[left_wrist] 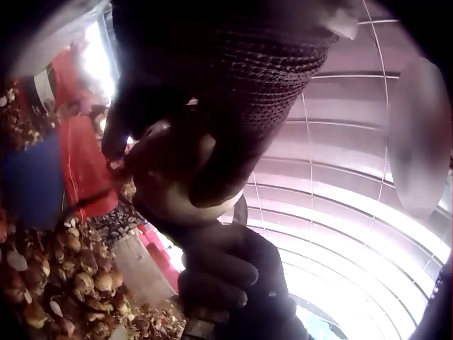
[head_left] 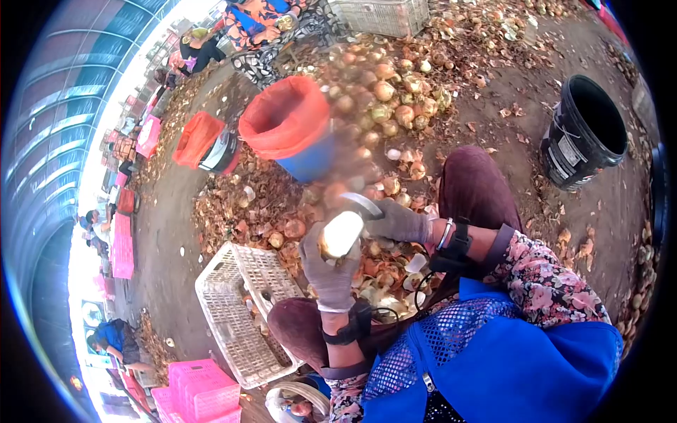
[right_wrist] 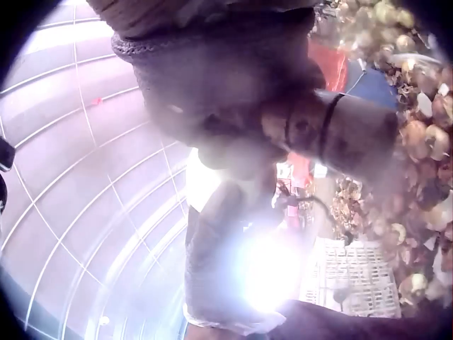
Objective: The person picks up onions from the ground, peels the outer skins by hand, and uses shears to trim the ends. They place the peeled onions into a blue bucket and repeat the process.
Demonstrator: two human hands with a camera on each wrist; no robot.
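My gloved left hand (head_left: 330,275) grips a pale, brightly lit onion (head_left: 342,234) low in the middle of the head view. Close on its right, my gloved right hand (head_left: 396,221) is curled round a tool with a curved blade (head_left: 361,203), which lies by the onion's upper edge. In the left wrist view the onion (left_wrist: 173,202) is in the dark fingers of my left hand (left_wrist: 233,92), with my right hand (left_wrist: 230,273) just below. A thick banded handle (right_wrist: 357,134) sticks out of my right hand (right_wrist: 212,85) in the right wrist view; glare hides part of the onion.
Onions (head_left: 402,106) and loose skins cover the ground ahead. A blue bucket with a red liner (head_left: 310,155) stands in front, a black bucket (head_left: 564,151) at right. A white crate (head_left: 247,331) is beside my left knee, near pink crates (head_left: 201,395). Other people sit farther off.
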